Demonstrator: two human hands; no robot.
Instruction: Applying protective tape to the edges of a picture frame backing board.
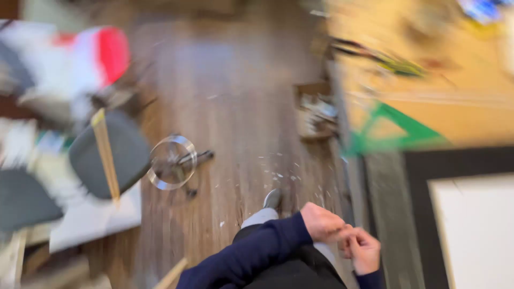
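- Two hands show, both at the bottom of the view and close together above the wooden floor (230, 80), just off the near left corner of the workbench (471, 123).
- The left hand (320, 222) comes in on one dark blue sleeve (251, 257), the arm bent, the back of the hand up and the knuckles turned toward the other hand.
- The right hand (364, 250) sits slightly lower, wrist at the bottom edge, fingers curled inward.
- The fingertips of the two hands meet, pinched together at one spot; motion blur hides whether anything small lies between them, so I cannot tell what they grip, if anything.
- One grey shoe (272, 198) and one pale grey trouser leg show on the floor right beside the left hand.
- One stool with a round dark grey seat (110, 152) and one shiny metal ring (172, 162) stands toward the left edge of the floor, well apart from the hands.
- One thin pale wooden stick (105, 155) leans across that seat.
- One green triangular frame (393, 131) lies at the workbench's left edge, on its tan, board-like top.
- One white panel (476, 230) inside a black border fills the workbench's near right corner.
- Small pale scraps, too blurred to count, are scattered on the floor planks ahead of the shoe.
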